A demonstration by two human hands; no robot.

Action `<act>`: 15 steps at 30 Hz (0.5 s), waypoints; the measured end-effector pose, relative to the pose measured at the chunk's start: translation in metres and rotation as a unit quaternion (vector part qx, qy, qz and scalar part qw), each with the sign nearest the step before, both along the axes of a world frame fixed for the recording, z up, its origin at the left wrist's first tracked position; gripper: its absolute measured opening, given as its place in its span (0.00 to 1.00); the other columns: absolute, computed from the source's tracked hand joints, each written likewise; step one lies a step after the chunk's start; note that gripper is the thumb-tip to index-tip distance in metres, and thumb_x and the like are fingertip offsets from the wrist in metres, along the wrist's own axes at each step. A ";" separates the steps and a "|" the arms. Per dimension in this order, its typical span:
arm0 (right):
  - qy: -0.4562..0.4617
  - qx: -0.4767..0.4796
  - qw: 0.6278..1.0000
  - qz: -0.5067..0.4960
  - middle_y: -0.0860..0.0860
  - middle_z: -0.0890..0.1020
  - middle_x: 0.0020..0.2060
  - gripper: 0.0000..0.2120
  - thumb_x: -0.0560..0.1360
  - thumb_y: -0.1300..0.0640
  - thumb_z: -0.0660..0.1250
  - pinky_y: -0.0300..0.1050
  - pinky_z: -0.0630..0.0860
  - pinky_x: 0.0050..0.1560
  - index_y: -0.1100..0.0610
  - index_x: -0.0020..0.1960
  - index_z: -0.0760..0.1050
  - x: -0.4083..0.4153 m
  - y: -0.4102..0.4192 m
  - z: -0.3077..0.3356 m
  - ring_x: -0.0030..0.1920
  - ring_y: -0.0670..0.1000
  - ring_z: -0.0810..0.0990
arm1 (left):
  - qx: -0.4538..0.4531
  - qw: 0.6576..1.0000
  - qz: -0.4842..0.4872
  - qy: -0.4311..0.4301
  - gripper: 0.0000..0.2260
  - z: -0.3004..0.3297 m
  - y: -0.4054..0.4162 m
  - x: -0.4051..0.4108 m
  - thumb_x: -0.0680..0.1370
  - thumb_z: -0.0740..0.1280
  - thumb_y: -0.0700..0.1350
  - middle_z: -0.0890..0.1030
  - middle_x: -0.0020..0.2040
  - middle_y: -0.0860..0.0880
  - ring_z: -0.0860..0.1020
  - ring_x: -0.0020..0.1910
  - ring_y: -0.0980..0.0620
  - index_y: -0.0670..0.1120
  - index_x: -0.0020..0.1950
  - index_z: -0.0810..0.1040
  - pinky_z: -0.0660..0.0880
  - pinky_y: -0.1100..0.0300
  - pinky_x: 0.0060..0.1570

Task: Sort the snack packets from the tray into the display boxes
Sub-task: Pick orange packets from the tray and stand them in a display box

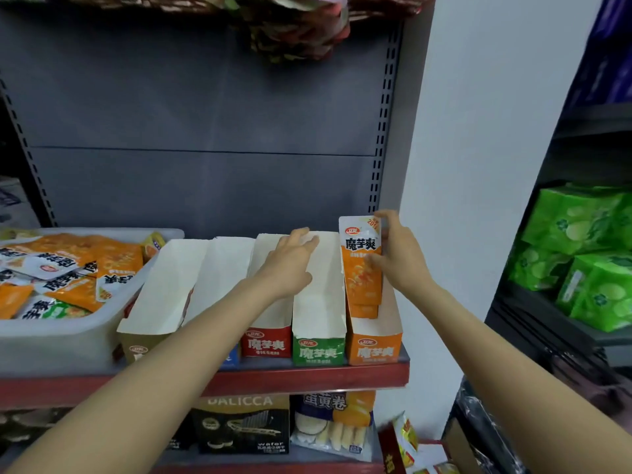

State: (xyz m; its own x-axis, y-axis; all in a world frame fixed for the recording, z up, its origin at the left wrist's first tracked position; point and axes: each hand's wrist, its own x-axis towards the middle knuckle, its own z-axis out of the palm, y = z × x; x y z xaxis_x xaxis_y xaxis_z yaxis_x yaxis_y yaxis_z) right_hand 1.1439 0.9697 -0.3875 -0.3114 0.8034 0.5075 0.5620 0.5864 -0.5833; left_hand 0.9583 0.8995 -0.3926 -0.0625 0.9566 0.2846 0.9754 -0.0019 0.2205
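Right hand (pixel 398 254) held one orange packet (pixel 361 265) upright, thumb on its face and fingers curled behind the top edge, lower end already down inside the orange display box (pixel 374 343) at the right end of the row. Upright hold likely chosen so the packet stood face-forward like the one already seated in front of it, matching the box's colour. Left hand (pixel 290 258) lay flat, fingers straight and slightly spread, on the wall between the red box (pixel 268 343) and the green box (pixel 318 350); probably bracing the light cardboard row so it would not slide while the packet went in. Both those boxes looked unfilled, as did the tan box (pixel 150 313) at the left; a blue-fronted one sat mostly hidden behind the left forearm. Remaining packets, orange ones and at least one green, lay jumbled in the grey tray (pixel 51 340) just left of the boxes, on the same red-edged shelf (pixel 307 379). Sorting judged early.
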 end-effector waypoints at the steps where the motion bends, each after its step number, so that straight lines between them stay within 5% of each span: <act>1: -0.006 0.013 1.000 -0.012 0.52 0.75 0.60 0.28 0.72 0.60 0.71 0.42 0.73 0.49 0.52 0.66 0.63 0.000 0.001 -0.003 0.58 0.53 0.75 | -0.005 1.000 -0.002 -0.002 0.32 0.001 0.000 -0.001 0.77 0.63 0.37 0.49 0.78 0.49 0.51 0.76 0.47 0.47 0.77 0.53 0.59 0.53 0.71; 6: -0.051 0.042 0.997 -0.025 0.52 0.68 0.62 0.23 0.72 0.62 0.70 0.36 0.66 0.53 0.55 0.64 0.66 0.001 0.002 -0.016 0.63 0.51 0.68 | -0.001 1.000 -0.002 -0.020 0.32 0.000 0.003 -0.002 0.77 0.63 0.36 0.50 0.78 0.50 0.52 0.76 0.48 0.49 0.77 0.53 0.59 0.54 0.71; 10: -0.061 0.042 0.997 -0.026 0.52 0.64 0.67 0.30 0.73 0.61 0.70 0.42 0.69 0.61 0.53 0.71 0.62 -0.002 0.001 -0.017 0.67 0.51 0.66 | 0.007 0.999 -0.010 -0.037 0.31 0.000 0.003 -0.003 0.77 0.63 0.38 0.51 0.77 0.50 0.52 0.75 0.48 0.50 0.77 0.54 0.60 0.53 0.71; 15: -0.109 0.046 0.993 -0.029 0.51 0.66 0.67 0.27 0.73 0.57 0.70 0.46 0.67 0.65 0.54 0.70 0.66 -0.006 -0.001 -0.014 0.68 0.52 0.65 | 0.053 0.996 -0.004 -0.068 0.26 0.004 -0.006 -0.001 0.78 0.62 0.41 0.57 0.76 0.50 0.57 0.74 0.49 0.50 0.76 0.59 0.60 0.54 0.69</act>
State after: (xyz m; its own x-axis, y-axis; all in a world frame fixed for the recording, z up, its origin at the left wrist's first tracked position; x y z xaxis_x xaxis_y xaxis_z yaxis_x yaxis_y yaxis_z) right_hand 1.1376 0.9683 -0.4016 -0.3773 0.7764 0.5048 0.7034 0.5948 -0.3891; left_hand 0.9574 0.8938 -0.3890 -0.1002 0.9224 0.3731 0.9365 -0.0393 0.3486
